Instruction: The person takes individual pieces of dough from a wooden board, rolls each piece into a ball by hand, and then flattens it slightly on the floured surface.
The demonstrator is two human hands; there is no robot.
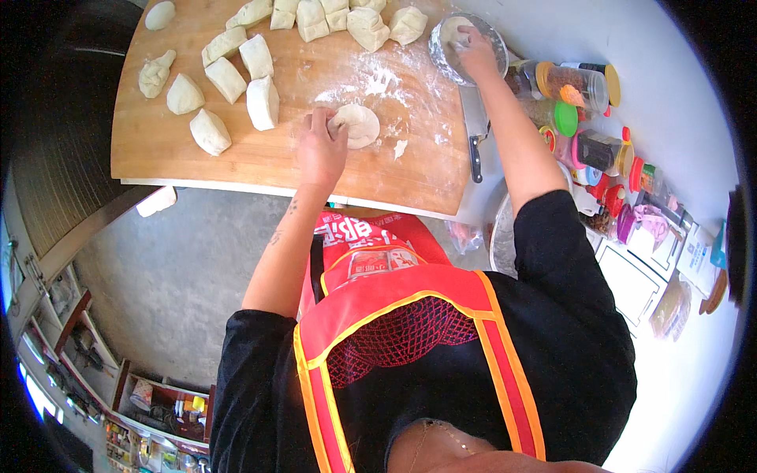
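Note:
On a floured wooden board [414,171], my left hand [322,145] grips the left edge of a flattened round piece of dough [362,126]. My right hand [476,53] reaches into a metal bowl [434,50] at the board's far right corner. Its fingers touch pale, floury contents [454,32]; whether that is flour or dough, and whether anything is grasped, I cannot tell. Several cut dough pieces lie left of my left hand, the nearest a block-shaped one [262,103]. More dough chunks [368,28] line the far side. A smooth dough ball [160,15] sits at the far left corner.
A knife with a black handle [475,159] lies just right of the board. Beyond it, spice jars [576,86] with coloured lids crowd against the wall. A large metal basin [502,236] stands under my right arm. Loose flour [378,83] is scattered over the board.

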